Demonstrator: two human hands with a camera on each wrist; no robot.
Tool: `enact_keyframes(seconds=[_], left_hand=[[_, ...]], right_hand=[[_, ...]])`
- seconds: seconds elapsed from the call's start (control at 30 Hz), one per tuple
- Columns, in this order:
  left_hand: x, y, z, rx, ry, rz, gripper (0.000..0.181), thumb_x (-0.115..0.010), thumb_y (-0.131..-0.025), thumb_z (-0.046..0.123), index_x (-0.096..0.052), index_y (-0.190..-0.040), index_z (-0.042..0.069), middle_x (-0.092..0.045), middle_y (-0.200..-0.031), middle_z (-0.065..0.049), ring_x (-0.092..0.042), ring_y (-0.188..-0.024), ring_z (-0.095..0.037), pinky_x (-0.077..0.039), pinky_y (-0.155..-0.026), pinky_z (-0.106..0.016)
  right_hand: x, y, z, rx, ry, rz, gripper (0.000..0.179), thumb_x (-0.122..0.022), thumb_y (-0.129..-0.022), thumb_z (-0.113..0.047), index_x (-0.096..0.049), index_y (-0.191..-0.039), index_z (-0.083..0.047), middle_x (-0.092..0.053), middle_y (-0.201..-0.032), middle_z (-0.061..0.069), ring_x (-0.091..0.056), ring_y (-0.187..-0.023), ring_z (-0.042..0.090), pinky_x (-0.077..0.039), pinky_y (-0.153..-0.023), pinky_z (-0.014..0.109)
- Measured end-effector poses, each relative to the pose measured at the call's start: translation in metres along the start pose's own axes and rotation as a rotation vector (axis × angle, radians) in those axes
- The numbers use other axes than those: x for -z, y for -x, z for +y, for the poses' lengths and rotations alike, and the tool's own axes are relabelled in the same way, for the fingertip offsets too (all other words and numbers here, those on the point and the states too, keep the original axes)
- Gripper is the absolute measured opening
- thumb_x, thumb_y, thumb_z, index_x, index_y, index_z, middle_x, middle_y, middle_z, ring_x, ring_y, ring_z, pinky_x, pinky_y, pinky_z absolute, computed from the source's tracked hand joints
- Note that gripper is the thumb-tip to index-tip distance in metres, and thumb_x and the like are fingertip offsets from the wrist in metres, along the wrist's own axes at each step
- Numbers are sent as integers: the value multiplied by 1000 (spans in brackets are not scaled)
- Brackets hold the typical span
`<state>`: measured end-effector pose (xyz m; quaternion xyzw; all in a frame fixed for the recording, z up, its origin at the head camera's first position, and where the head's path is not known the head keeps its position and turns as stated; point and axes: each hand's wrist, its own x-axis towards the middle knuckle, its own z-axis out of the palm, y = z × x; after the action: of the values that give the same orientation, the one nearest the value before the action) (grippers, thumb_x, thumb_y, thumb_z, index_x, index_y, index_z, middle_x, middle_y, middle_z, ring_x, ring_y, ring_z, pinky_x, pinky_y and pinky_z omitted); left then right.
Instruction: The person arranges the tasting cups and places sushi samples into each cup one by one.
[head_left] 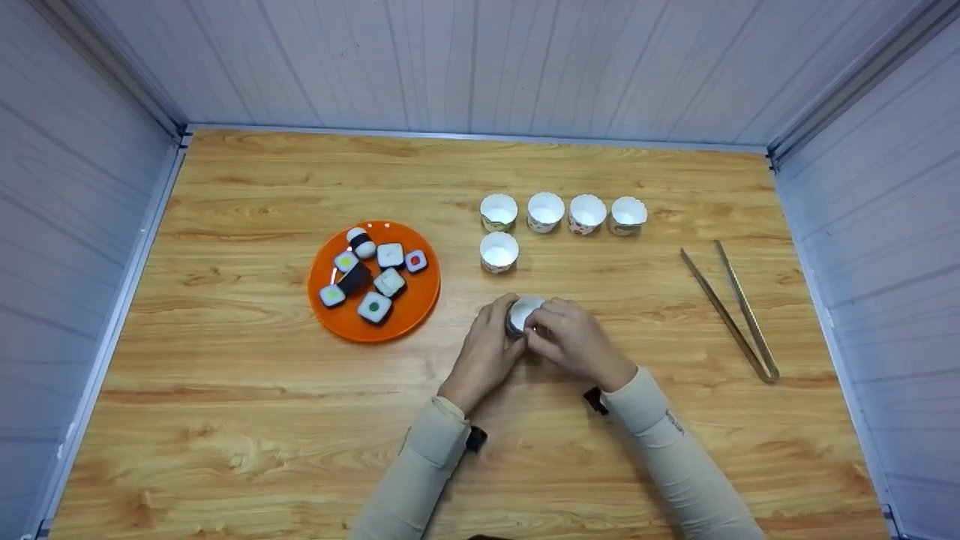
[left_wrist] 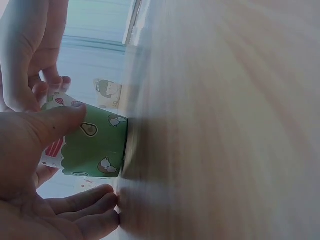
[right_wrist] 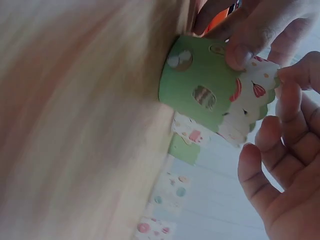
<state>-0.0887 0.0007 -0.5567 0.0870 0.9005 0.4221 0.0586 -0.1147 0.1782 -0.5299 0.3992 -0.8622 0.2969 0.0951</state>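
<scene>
Just right of the table's middle, a paper cup (head_left: 523,310) stands between both hands. The wrist views show its sides: a green printed lower part (left_wrist: 97,147) and a white patterned upper part (right_wrist: 250,95) with a scalloped rim. My left hand (head_left: 484,349) holds the cup from the left, thumb across its near side, some fingers hidden behind it. From the right, my right hand (head_left: 576,339) pinches the rim between thumb and finger, its other fingers loosely bent. The base of the cup sits at the tabletop.
Several white-lined paper cups (head_left: 545,212) stand in a row behind, one cup (head_left: 499,252) in front of them. An orange plate (head_left: 416,311) with several sushi pieces (head_left: 375,307) is at left. Metal tongs (head_left: 731,315) lie spread at right. Panel walls (head_left: 472,67) border the table.
</scene>
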Motion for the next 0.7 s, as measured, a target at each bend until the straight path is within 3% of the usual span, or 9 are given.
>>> enact_keyframes(seconds=[0.17, 0.37, 0.47, 0.6, 0.7], left_hand=[[1, 0, 0, 8, 4, -16, 58, -72, -95, 21, -41, -144, 17, -49, -138, -19, -49, -127, -31, -42, -107, -43], [1, 1, -2, -17, 7, -8, 59, -71, -95, 23, -41, -144, 13, -49, -139, -19, -48, -128, -31, -41, -108, -43], [-1, 1, -2, -15, 15, -2, 60, -72, -95, 23, -41, -144, 11, -50, -137, -20, -49, -127, -32, -41, -107, -43], [-1, 0, -2, -9, 25, 10, 63, -73, -93, 19, -39, -145, 8, -50, -136, -22, -49, -127, -33, -40, -108, -43], [-2, 0, -2, -22, 33, 24, 65, -73, -93, 17, -39, -146, 4, -50, -136, -23, -49, -127, -34, -39, -109, -43]], right_hand=[[4, -3, 2, -84, -113, -74, 5, -67, -91, -8, -72, -90, -5, -63, -80, 2, -55, -73, 15, -49, -64, 33], [7, -6, 3, -143, -128, -135, 5, -68, -93, -7, -72, -89, -8, -62, -80, 0, -54, -71, 13, -48, -62, 31], [5, -5, 3, -67, -73, -97, 6, -65, -93, -6, -69, -88, -5, -59, -78, 1, -53, -70, 14, -48, -60, 31], [1, -4, 3, 101, 51, 4, 8, -59, -91, -6, -64, -87, -2, -55, -77, 3, -51, -68, 17, -47, -57, 32], [3, -5, 0, 159, 123, 54, 8, -59, -91, -6, -62, -87, 0, -56, -78, 5, -52, -68, 19, -49, -58, 34]])
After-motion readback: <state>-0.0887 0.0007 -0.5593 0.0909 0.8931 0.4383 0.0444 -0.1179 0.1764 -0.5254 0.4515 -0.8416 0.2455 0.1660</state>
